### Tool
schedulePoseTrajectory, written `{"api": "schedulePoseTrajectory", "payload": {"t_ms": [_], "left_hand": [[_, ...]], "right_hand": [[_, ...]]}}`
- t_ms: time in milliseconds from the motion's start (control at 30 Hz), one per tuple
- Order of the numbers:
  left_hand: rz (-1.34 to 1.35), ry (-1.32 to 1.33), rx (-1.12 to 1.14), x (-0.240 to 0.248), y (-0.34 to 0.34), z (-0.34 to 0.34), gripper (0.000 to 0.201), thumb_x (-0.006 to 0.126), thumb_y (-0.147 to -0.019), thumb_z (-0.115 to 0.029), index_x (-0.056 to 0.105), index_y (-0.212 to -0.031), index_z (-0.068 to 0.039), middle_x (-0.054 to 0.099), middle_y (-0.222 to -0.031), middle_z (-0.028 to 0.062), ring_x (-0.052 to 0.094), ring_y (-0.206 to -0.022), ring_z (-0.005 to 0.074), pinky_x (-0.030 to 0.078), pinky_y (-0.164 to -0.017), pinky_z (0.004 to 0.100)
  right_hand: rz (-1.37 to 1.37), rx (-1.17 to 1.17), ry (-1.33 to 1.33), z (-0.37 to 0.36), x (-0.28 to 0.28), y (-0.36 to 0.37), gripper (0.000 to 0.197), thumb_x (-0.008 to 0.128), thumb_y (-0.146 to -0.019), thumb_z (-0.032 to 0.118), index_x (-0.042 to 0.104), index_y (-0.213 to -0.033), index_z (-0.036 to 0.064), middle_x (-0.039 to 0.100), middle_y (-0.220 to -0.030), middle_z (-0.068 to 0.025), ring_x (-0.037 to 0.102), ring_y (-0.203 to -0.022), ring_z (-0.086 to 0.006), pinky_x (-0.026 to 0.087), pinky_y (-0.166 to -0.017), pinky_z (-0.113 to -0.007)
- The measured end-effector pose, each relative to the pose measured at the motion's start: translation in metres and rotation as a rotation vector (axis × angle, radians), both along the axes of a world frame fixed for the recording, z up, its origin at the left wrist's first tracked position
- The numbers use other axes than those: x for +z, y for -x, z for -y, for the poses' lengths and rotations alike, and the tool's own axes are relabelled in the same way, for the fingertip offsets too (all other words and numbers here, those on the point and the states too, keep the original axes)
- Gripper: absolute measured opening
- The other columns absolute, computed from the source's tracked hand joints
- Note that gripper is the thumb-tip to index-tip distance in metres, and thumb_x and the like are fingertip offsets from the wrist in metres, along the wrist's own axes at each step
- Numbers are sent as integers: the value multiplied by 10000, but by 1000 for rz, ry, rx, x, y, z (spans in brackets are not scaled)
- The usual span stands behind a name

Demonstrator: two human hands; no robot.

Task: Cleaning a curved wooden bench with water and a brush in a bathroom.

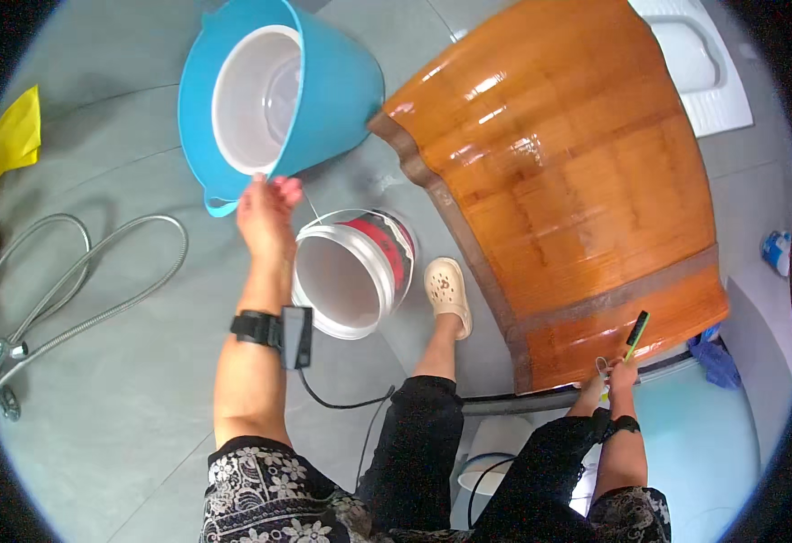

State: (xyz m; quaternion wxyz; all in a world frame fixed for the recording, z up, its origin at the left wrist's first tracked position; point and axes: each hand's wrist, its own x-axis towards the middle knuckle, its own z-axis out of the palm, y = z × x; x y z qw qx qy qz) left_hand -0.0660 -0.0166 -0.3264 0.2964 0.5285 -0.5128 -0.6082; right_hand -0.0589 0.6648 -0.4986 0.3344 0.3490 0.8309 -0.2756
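Observation:
My left hand (269,213) is stretched forward at the near rim of a large blue tub (337,100). Its fingers are loosely bent and apart, with nothing seen between them; whether they touch the rim I cannot tell. Inside the tub sits a white plastic basin or pail (233,100). In my right hand (624,373), low on the right, is a scrub brush (637,333) with a green handle and dark bristles. It is held over the near edge of a glossy wet bamboo mat (550,181) with a brown border, which bows upward.
A white bucket (337,281) with a red and black side lies by my beige clog (447,288). Another white bucket (495,448) is between my legs. A shower hose (115,240) loops over the left floor. A yellow cloth (11,140) and squat toilet (694,59) are farther off.

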Motion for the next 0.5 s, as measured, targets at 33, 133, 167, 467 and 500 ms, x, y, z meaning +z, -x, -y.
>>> {"api": "schedulePoseTrajectory", "payload": {"t_ms": [33, 133, 167, 467, 500], "left_hand": [[63, 2, 72, 17, -5, 20, 199, 509, -834, -147, 434, -912, 19, 530, -785, 119, 577, -644, 209, 503, -585, 292], [203, -117, 132, 37, -7, 74, 293, 505, -823, -116, 380, -1024, 56, 463, -955, 171, 571, -697, 252, 524, -649, 312], [303, -260, 113, 35, -4, 89, 371, 508, -816, -99, 337, -1097, 72, 409, -1063, 200, 566, -755, 287, 532, -691, 321], [198, -672, 362, -19, 34, 115, 498, 457, -816, -30, 192, -1236, -63, 243, -1233, 236, 434, -1019, 393, 475, -749, 556], [64, -701, 460, -28, 31, 121, 470, 504, -802, -39, 246, -1194, -23, 345, -1121, 202, 476, -960, 327, 454, -765, 545]], "right_hand": [[80, 199, -50, 8, 22, 3, 192, 461, -789, 136, 521, -956, 62, 527, -623, -83, 498, -453, -162, 375, -349, -287], [123, 140, 25, 55, 67, 24, 223, 455, -792, 122, 509, -998, 55, 523, -625, -61, 480, -446, -146, 367, -339, -283], [101, 129, 26, 60, 72, 26, 236, 447, -796, 122, 513, -1016, 69, 519, -620, -59, 475, -437, -146, 367, -334, -288], [218, 90, 17, 91, 80, 26, 308, 406, -775, 69, 490, -1072, 77, 561, -668, -80, 495, -447, -143, 366, -327, -269], [199, 125, 46, 81, 69, 21, 310, 400, -778, 65, 481, -1077, 82, 562, -673, -80, 497, -450, -144, 364, -332, -272]]}}
